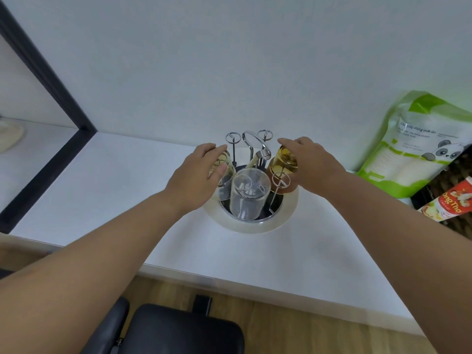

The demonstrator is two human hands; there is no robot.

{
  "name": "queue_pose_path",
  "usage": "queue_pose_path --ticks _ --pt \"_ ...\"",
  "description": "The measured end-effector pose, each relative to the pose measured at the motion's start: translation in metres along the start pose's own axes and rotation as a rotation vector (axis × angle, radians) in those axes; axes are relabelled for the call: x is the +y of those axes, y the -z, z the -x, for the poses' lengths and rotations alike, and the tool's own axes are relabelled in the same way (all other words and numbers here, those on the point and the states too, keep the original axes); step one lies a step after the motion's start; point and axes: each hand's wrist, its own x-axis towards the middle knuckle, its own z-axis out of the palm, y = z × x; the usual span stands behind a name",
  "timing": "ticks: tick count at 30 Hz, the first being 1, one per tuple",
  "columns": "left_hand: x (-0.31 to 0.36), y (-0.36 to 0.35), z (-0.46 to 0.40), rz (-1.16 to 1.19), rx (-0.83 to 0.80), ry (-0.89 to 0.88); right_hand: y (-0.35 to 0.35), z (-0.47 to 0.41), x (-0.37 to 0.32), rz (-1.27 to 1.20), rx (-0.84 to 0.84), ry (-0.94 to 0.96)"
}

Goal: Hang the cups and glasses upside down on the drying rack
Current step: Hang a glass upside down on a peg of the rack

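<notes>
A chrome drying rack [255, 149] with looped prongs stands on a round cream tray [286, 215] on the white counter. A clear glass [249, 198] hangs upside down on the near prong. My left hand [201, 172] grips a clear glass [226, 172] upside down over a left prong. My right hand [311, 164] holds an amber glass [282, 164] upside down on the right side of the rack. A bare looped prong [281, 180] stands in front of the amber glass, and two more bare prongs rise at the back.
A green and white pouch [419, 146] leans on the wall at the right, with a red packet [449, 203] beside it. A black-framed shelf opening [51, 83] is at the left. A black chair seat [184, 330] sits below the counter edge.
</notes>
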Motion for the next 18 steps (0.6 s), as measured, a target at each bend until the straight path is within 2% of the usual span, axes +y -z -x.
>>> queue_pose_path --ticks 4,8,12,18 --pt "0.001 0.005 -0.003 -0.008 -0.032 0.002 0.006 0.009 0.004 0.010 -0.046 -0.009" --pt "0.003 0.012 -0.003 -0.015 -0.056 0.018 0.009 0.022 0.002 -0.011 0.040 0.007" --pt "0.005 0.012 -0.010 -0.040 -0.070 0.026 0.005 0.029 -0.004 -0.021 0.018 0.013" --pt "0.004 0.013 -0.029 -0.052 -0.082 -0.010 -0.013 0.042 -0.003 -0.029 0.138 0.010"
